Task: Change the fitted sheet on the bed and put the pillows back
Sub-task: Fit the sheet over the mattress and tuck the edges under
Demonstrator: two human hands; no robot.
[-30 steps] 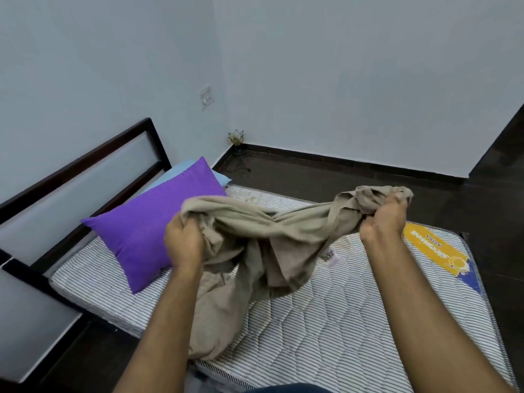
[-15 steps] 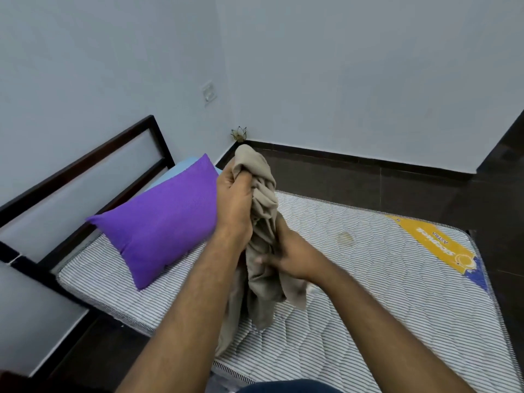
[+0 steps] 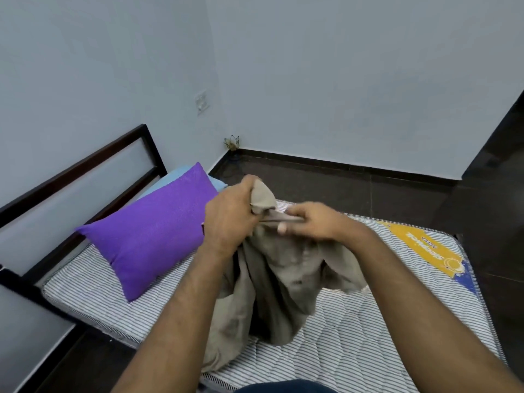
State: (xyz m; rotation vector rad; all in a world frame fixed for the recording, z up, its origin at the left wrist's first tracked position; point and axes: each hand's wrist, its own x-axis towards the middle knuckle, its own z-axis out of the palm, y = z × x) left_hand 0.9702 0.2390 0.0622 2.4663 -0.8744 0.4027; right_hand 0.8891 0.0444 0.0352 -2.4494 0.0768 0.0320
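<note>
Both hands hold a tan sheet (image 3: 272, 282) up over the bed. The left hand (image 3: 229, 219) is closed tight around a bunch of the sheet, and a lump of cloth sticks out of the top of the fist. The right hand (image 3: 309, 222) is just beside it. Its thumb and fingers (image 3: 295, 212) pinch a flat edge of the sheet, and that edge runs straight across to the left hand. The two hands are very close, almost touching.

The rest of the sheet hangs down from the hands in soft folds. Its bottom end lies on the mattress (image 3: 354, 344), near the front edge. The mattress is bare, white with thin dark stripes, and it has a yellow label (image 3: 425, 251) near the far right side.

A purple pillow (image 3: 153, 236) lies on the left part of the mattress, close to the left hand. A blue pillow (image 3: 173, 177) peeks out behind it. Both are next to the dark headboard (image 3: 85, 165). The floor (image 3: 368, 191) is dark and the walls (image 3: 340, 80) are pale
</note>
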